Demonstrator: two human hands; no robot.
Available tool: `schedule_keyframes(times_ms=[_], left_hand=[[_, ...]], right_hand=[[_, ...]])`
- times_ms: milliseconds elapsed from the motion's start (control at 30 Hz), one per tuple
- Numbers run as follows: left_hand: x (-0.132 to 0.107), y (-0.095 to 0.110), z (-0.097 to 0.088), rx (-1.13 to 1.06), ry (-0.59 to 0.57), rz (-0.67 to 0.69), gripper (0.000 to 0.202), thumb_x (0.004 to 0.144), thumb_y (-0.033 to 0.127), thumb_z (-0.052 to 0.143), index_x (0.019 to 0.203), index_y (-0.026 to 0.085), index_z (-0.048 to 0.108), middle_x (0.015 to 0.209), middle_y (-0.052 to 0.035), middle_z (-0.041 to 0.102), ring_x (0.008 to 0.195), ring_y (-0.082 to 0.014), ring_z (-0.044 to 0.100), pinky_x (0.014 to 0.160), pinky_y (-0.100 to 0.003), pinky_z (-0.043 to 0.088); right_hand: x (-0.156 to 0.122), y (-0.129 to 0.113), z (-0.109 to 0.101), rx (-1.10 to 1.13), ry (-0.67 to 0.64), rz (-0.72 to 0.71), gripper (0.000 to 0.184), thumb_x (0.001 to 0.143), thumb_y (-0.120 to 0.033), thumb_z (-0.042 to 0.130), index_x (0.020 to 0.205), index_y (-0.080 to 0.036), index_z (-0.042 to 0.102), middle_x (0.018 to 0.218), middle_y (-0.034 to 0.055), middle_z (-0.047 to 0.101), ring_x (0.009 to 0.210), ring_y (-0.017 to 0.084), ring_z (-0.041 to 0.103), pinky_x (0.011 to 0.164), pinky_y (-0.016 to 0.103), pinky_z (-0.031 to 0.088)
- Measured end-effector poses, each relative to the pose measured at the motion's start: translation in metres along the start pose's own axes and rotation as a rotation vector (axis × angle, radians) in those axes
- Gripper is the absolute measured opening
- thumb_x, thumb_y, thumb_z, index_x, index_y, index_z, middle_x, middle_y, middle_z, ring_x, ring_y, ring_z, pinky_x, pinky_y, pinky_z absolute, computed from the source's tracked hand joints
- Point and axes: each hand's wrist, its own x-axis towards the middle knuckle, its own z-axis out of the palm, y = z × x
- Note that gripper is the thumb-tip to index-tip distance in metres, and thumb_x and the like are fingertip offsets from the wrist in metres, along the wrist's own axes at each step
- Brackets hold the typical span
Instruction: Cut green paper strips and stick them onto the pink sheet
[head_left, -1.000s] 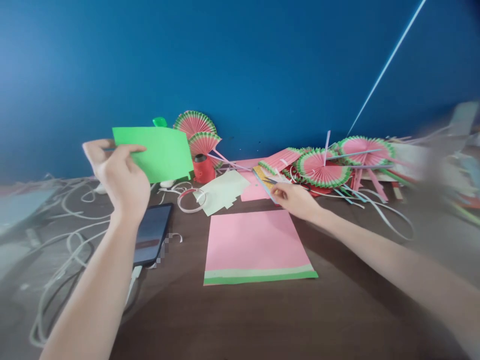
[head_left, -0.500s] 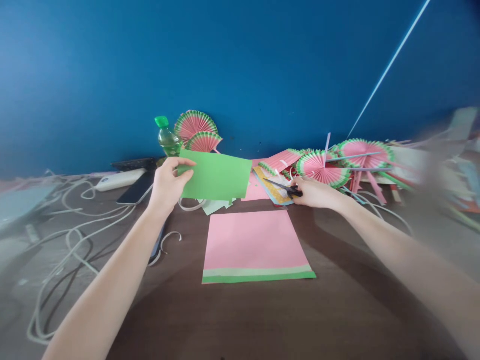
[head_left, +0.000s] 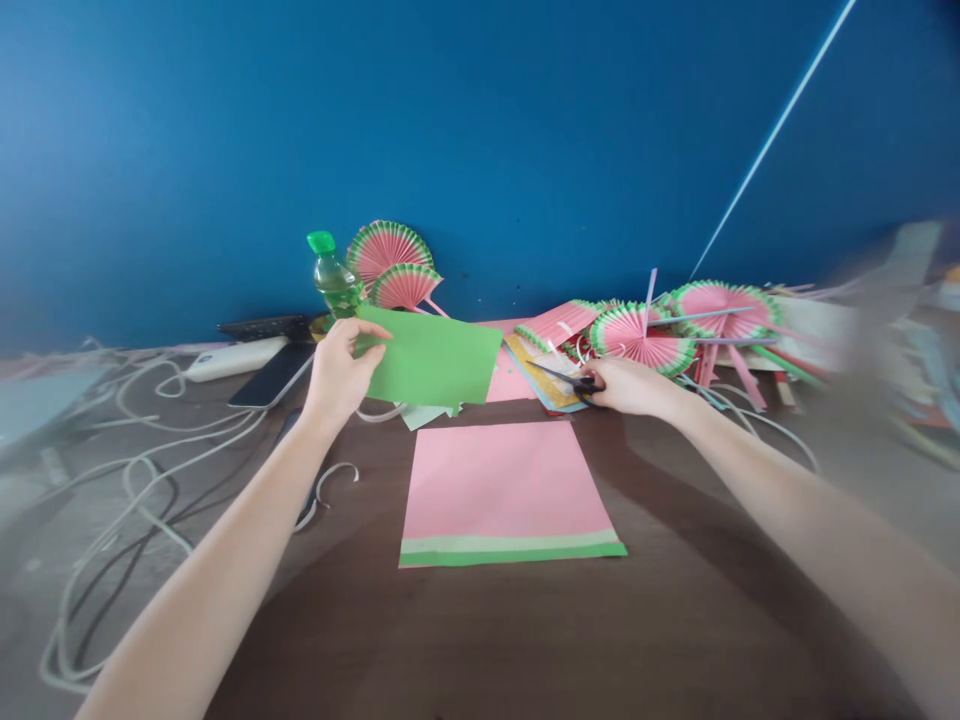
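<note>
Left of the two hands (head_left: 343, 368) has the green sheet (head_left: 439, 360) pinched at its left edge, thumb and fingers together, sheet raised toward the back of the worktop (head_left: 487, 640). Right hand (head_left: 628, 386) is on the scissors (head_left: 586, 385), fingers closed at the black handles; exact finger placement in the loops is too small to call. Blades point left, over a yellow-and-blue item (head_left: 538, 374). Pink sheet (head_left: 506, 480) lies flat front and centre between the forearms, pale and green bands along its near edge, neither hand touching it. Pale paper (head_left: 421, 416) and a white ring (head_left: 379, 413) poke out below the green sheet, mostly hidden by it. Back left: two pleated pink fans (head_left: 390, 250) with green rims, bottle (head_left: 337, 285) with a green cap just beside them. Further left: white oblong device (head_left: 236, 359), dark flat device (head_left: 270, 378) next to it, loops of white cable (head_left: 75, 590) nearer the front. More pleated discs (head_left: 643, 338) are piled behind the right hand, with strips around them. Far right is blurred, can't identify the items there. Blue wall (head_left: 480, 130) behind everything.
</note>
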Motion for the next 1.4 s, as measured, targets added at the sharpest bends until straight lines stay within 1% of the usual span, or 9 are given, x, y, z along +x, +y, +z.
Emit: schedule_keyframes(times_ms=[100,300,433,567,733,833,933,1167,1400], left_hand=[[0.000,-0.001,0.001,-0.024,-0.037,-0.029,0.017,0.066,0.016,0.054,0.079,0.019,0.065,0.082,-0.0002,0.060,0.065,-0.0112,0.049,0.063,-0.023,0.040],[0.001,-0.007,0.003,-0.119,-0.070,-0.123,0.018,0.062,0.016,0.057,0.076,0.019,0.067,0.060,0.0031,0.051,0.051,-0.0090,0.037,0.050,-0.022,0.032],[0.002,-0.012,0.005,-0.255,-0.087,-0.142,0.016,0.059,0.015,0.059,0.073,0.019,0.065,0.066,0.0026,0.055,0.057,-0.0097,0.044,0.056,-0.022,0.036],[0.002,-0.012,0.004,-0.395,-0.119,-0.170,0.016,0.058,0.018,0.060,0.074,0.018,0.063,0.073,0.0010,0.059,0.065,-0.0120,0.050,0.062,-0.023,0.039],[0.000,-0.008,0.004,-0.472,-0.177,-0.225,0.021,0.055,0.021,0.063,0.076,0.017,0.061,0.071,0.0007,0.058,0.063,-0.0123,0.050,0.058,-0.023,0.038],[-0.001,-0.006,0.005,-0.451,-0.214,-0.228,0.021,0.055,0.022,0.063,0.076,0.017,0.061,0.070,0.0011,0.057,0.060,-0.0115,0.048,0.054,-0.023,0.035],[-0.002,-0.004,0.006,-0.430,-0.232,-0.213,0.020,0.055,0.022,0.063,0.075,0.017,0.061,0.068,0.0016,0.056,0.058,-0.0106,0.045,0.052,-0.022,0.032],[-0.003,0.000,0.007,-0.376,-0.244,-0.194,0.018,0.056,0.022,0.061,0.073,0.017,0.062,0.070,0.0013,0.056,0.059,-0.0107,0.043,0.054,-0.023,0.031],[-0.003,-0.002,0.007,-0.356,-0.244,-0.181,0.019,0.057,0.023,0.061,0.074,0.018,0.062,0.068,0.0017,0.056,0.060,-0.0111,0.044,0.053,-0.022,0.032]], right_hand=[[-0.001,0.006,-0.005,0.027,-0.017,-0.005,0.029,0.068,-0.016,0.050,0.094,-0.015,0.063,0.087,0.0088,0.066,0.076,0.021,0.061,0.060,0.026,0.041],[-0.005,0.023,-0.023,0.411,-0.126,0.014,0.047,0.069,-0.018,0.049,0.115,-0.018,0.055,0.100,0.0053,0.067,0.087,0.019,0.062,0.071,0.025,0.046],[-0.009,0.017,-0.027,0.537,-0.152,-0.100,0.047,0.073,-0.031,0.052,0.119,-0.021,0.053,0.104,0.0054,0.064,0.089,0.021,0.060,0.071,0.028,0.046],[-0.011,0.005,-0.023,0.640,-0.221,-0.275,0.049,0.074,-0.044,0.055,0.118,-0.022,0.051,0.109,0.0070,0.059,0.093,0.021,0.057,0.076,0.030,0.045],[-0.008,0.000,-0.017,0.721,-0.208,-0.329,0.049,0.075,-0.042,0.055,0.118,-0.021,0.047,0.103,0.0071,0.059,0.090,0.020,0.056,0.076,0.032,0.044],[-0.005,0.000,-0.015,0.760,-0.185,-0.356,0.047,0.074,-0.039,0.057,0.118,-0.023,0.048,0.112,0.0067,0.057,0.097,0.020,0.055,0.081,0.032,0.044],[-0.005,0.000,-0.015,0.748,-0.160,-0.386,0.047,0.072,-0.037,0.059,0.116,-0.023,0.052,0.118,0.0060,0.055,0.102,0.021,0.053,0.084,0.033,0.043],[-0.007,-0.005,-0.016,0.697,-0.101,-0.402,0.043,0.071,-0.037,0.059,0.112,-0.024,0.056,0.115,0.0048,0.057,0.102,0.023,0.054,0.085,0.034,0.042],[-0.009,-0.009,-0.019,0.800,-0.223,-0.402,0.048,0.070,-0.038,0.061,0.115,-0.023,0.054,0.106,0.0049,0.059,0.095,0.021,0.055,0.081,0.034,0.043]])
